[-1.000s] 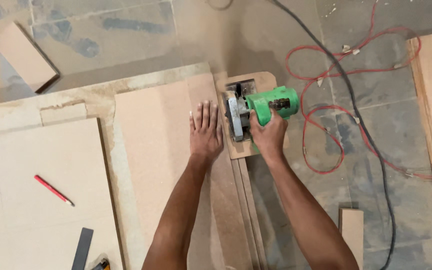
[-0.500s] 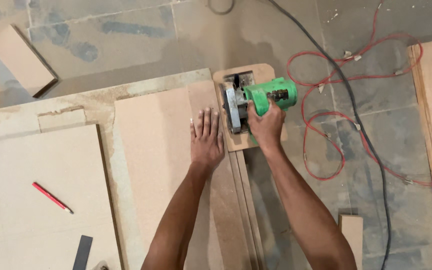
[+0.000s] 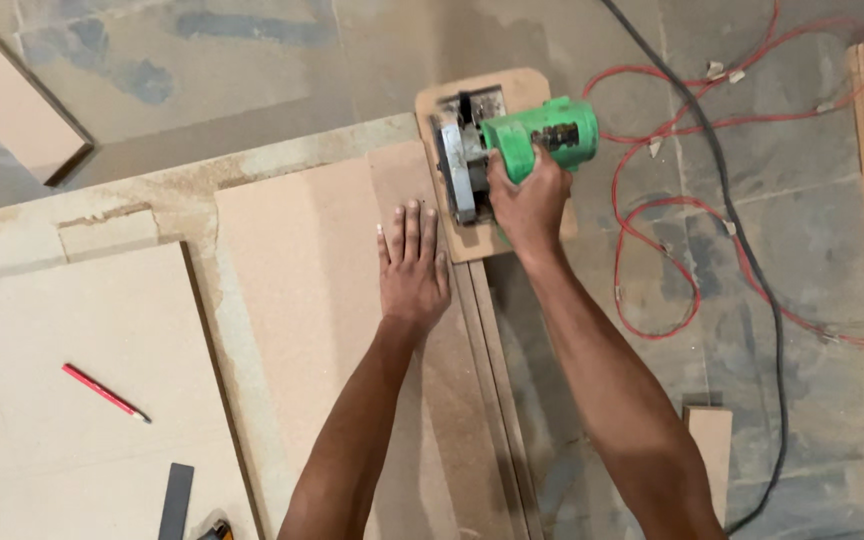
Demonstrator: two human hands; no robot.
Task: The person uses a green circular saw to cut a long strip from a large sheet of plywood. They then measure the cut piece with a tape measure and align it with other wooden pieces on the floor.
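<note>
Green saw [image 3: 522, 150] in rt hand [image 3: 527, 205]

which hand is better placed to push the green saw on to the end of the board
Right. The right hand already grips the green circular saw, which sits near the far edge of the board. The left hand lies flat on the board beside the saw, pinning it.

The grey floor [image 3: 252, 90] carries flat boards [image 3: 292, 300] under the left fingers [image 3: 407, 225]. Red cable [image 3: 652, 220] loops right of the right fingers [image 3: 512, 185]. A red pencil [image 3: 104, 391] lies far left.
</note>
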